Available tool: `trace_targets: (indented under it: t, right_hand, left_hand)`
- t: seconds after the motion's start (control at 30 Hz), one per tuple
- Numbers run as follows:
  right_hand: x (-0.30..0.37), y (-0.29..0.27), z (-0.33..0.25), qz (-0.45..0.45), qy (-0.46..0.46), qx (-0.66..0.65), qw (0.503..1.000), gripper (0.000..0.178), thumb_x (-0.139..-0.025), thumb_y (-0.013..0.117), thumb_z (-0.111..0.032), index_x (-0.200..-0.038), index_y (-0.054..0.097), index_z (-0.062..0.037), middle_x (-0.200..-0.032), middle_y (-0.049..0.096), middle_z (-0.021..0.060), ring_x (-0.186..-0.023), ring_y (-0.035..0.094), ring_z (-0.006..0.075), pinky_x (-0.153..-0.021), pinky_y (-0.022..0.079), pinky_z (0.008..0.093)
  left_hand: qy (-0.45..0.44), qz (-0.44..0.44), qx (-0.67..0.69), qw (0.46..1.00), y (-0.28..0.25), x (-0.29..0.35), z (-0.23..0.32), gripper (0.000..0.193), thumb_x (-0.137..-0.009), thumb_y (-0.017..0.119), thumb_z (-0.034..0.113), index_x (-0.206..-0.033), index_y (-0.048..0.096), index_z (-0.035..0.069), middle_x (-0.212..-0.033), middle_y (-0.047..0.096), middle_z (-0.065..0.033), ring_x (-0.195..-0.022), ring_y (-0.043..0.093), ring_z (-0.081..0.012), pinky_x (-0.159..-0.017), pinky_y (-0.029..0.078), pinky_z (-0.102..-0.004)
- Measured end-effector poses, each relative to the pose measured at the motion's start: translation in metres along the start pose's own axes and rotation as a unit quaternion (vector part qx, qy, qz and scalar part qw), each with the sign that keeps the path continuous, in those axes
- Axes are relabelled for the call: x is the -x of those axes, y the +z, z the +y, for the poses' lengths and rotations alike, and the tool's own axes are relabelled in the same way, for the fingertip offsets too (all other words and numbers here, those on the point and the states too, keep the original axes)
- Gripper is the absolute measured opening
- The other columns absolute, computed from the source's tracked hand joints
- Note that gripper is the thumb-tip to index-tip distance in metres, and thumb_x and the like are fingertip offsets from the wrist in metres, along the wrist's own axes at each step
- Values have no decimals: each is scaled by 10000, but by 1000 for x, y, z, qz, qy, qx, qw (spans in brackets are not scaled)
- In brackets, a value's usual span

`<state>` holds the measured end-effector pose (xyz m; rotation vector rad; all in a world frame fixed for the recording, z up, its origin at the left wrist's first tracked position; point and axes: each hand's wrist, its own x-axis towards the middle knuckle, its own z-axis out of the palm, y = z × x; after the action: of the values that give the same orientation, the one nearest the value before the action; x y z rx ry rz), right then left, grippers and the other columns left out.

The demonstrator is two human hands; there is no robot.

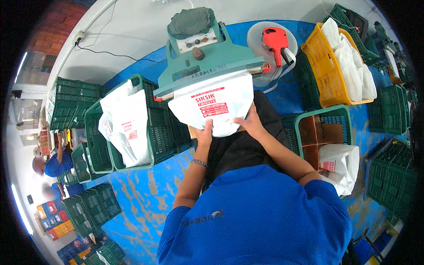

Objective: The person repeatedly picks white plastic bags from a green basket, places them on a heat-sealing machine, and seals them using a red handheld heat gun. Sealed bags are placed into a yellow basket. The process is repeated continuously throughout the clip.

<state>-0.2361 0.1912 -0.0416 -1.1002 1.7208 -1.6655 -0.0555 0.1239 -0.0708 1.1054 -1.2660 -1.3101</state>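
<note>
- Head view: the left hand (204,134) gripped the lower left of a white bag (213,107) with red print, thumb on its front.
- The right hand (250,123) grasped the lower right.
- The bag's upper edge met the green machine's (185,70) front bar.

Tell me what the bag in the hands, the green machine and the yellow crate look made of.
White bag: probably thin plastic film, smooth, judging by its pliable shape and crisp red print.
Green machine: likely painted metal, from its even colour and straight, rigid edges.
Yellow crate: apparently moulded plastic, from its uniform colour and slotted walls.
</note>
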Motion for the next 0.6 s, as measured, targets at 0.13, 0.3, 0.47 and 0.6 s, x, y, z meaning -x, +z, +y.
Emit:
trace_targets:
  t: [0.13,0.3,0.47,0.6]
  right_hand:
    - [-24,-34,-3,52,10,-147,988,450,-871,534,-75,-1301,411,-29,-962,509,45,-838,494,135,-746,419,256]
    - [-91,-57,1,-32,87,23,995,390,-880,419,-30,-1266,470,-50,-791,518,40,-736,494,87,-691,417,235]
    - [-141,-41,19,-73,-18,27,997,264,-849,447,-84,-1068,591,-52,-782,628,116,-614,584,201,-546,453,305]
    - [-137,-49,-3,-116,259,-283,916,279,-858,453,-143,-1083,599,-67,-641,559,23,-402,386,75,-354,258,229]
  left_hand:
    - [-27,-36,-41,998,-8,-3,-6,500,-821,650,64,-1227,382,-54,-1136,530,-121,-1019,521,-186,-904,421,-315]
    - [-26,-48,-80,995,-13,-7,-16,472,-814,664,72,-1196,418,-56,-1104,546,-113,-980,532,-178,-883,431,-315]
    - [24,-29,-31,999,-8,-2,-10,469,-808,668,70,-1197,438,-57,-1105,556,-105,-989,536,-176,-888,433,-312]
    - [0,-27,3,1000,-9,-1,-7,397,-779,707,82,-1104,530,-60,-1024,605,-110,-926,578,-192,-843,462,-320]
